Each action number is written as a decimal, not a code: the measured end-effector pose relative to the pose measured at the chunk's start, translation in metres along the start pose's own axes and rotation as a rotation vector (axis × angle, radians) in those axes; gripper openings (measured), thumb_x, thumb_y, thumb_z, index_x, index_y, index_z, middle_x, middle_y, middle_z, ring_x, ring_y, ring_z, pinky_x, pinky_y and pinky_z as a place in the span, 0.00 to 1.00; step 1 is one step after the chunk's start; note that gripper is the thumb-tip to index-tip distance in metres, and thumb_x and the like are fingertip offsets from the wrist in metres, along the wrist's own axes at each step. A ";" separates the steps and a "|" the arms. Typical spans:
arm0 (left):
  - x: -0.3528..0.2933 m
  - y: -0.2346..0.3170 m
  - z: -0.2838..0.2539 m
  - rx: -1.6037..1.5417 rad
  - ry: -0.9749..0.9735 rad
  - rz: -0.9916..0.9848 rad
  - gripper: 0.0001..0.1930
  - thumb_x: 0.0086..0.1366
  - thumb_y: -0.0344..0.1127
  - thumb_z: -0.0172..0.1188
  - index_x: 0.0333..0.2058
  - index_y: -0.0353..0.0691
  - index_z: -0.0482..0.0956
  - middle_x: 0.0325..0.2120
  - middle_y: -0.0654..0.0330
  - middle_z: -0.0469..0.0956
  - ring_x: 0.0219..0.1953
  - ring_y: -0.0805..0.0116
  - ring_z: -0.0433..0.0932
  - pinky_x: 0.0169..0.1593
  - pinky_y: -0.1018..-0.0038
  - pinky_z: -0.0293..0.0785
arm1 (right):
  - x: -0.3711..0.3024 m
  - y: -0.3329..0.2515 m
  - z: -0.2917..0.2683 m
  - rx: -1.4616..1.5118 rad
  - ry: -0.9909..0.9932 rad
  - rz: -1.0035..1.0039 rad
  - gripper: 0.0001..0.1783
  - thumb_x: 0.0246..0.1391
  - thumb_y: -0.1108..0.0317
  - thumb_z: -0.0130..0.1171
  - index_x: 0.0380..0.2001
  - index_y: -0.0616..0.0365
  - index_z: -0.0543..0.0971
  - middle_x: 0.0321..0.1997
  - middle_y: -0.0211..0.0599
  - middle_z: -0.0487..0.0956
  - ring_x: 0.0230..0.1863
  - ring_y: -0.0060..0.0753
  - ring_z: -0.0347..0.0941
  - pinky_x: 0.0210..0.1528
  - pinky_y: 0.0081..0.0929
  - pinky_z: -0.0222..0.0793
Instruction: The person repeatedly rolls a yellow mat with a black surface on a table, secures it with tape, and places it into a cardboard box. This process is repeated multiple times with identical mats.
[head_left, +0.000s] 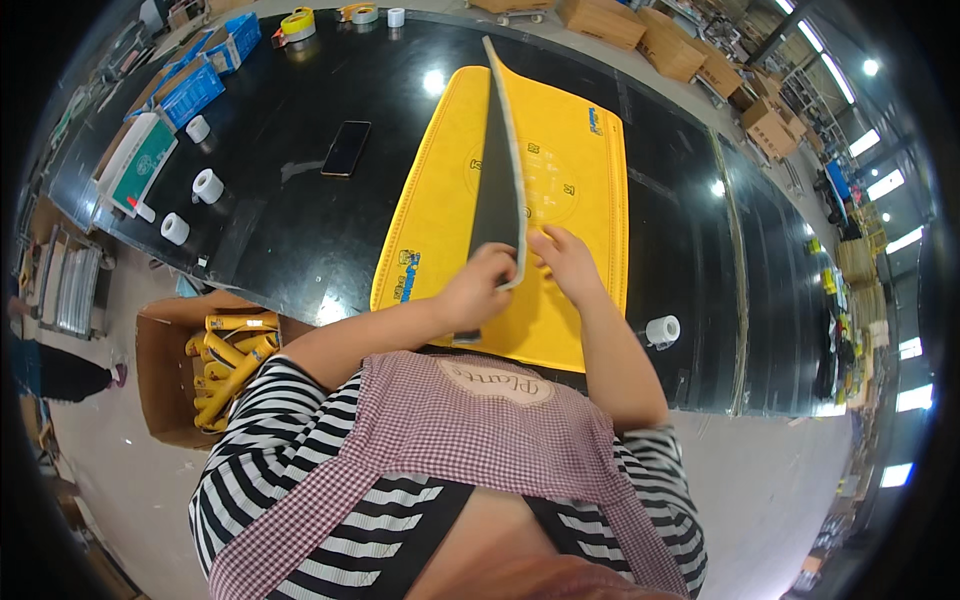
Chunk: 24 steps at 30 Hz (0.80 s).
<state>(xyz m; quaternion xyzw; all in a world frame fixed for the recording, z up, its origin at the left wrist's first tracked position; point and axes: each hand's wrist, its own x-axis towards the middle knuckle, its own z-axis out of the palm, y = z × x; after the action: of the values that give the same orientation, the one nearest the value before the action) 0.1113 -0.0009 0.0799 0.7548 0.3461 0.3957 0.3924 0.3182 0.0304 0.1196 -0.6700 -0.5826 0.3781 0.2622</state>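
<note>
A yellow printed mat point(590, 200) lies on the black table in front of me. From its middle a thin panel with a dark face point(493, 195) and a pale edge stands up on a slant, its far corner raised. My left hand point(482, 282) pinches the near end of this panel from the left side. Just right of the same edge is my right hand point(567, 262), its fingers loosely bent and apart over the yellow surface, holding nothing I can see. Whether its fingertips touch the panel is hard to tell.
Left of the mat lies a black phone point(346, 148). White tape rolls point(207, 186) stand farther left, near blue bins point(190, 92); another white roll point(662, 331) sits at right. A cardboard box point(160, 370) with rolled yellow mats point(228, 352) stands below the table's left edge.
</note>
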 end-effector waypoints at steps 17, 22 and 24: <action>-0.034 -0.024 0.025 -0.885 0.400 -0.565 0.38 0.64 0.26 0.69 0.68 0.32 0.57 0.56 0.51 0.74 0.57 0.57 0.77 0.59 0.66 0.77 | 0.098 -0.153 0.035 1.489 0.141 0.093 0.13 0.69 0.75 0.54 0.53 0.69 0.74 0.54 0.50 0.79 0.52 0.48 0.80 0.52 0.44 0.82; -0.012 -0.015 0.045 -0.888 0.143 -0.458 0.24 0.64 0.26 0.68 0.58 0.32 0.72 0.50 0.55 0.81 0.49 0.61 0.81 0.56 0.66 0.78 | 0.109 -0.197 0.015 1.470 0.161 -0.127 0.08 0.66 0.73 0.59 0.47 0.61 0.77 0.46 0.41 0.81 0.46 0.40 0.81 0.49 0.41 0.82; -0.005 -0.028 0.046 -0.437 0.216 -0.419 0.25 0.64 0.30 0.69 0.58 0.31 0.73 0.52 0.51 0.81 0.53 0.57 0.81 0.57 0.64 0.77 | 0.135 -0.199 -0.014 1.453 0.094 -0.164 0.07 0.64 0.69 0.63 0.43 0.58 0.79 0.39 0.38 0.82 0.40 0.39 0.82 0.45 0.41 0.82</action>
<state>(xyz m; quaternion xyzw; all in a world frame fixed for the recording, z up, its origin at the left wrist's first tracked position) 0.1430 -0.0069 0.0363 0.5185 0.4403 0.4492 0.5792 0.2184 0.2004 0.2580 -0.2968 -0.2212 0.6191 0.6926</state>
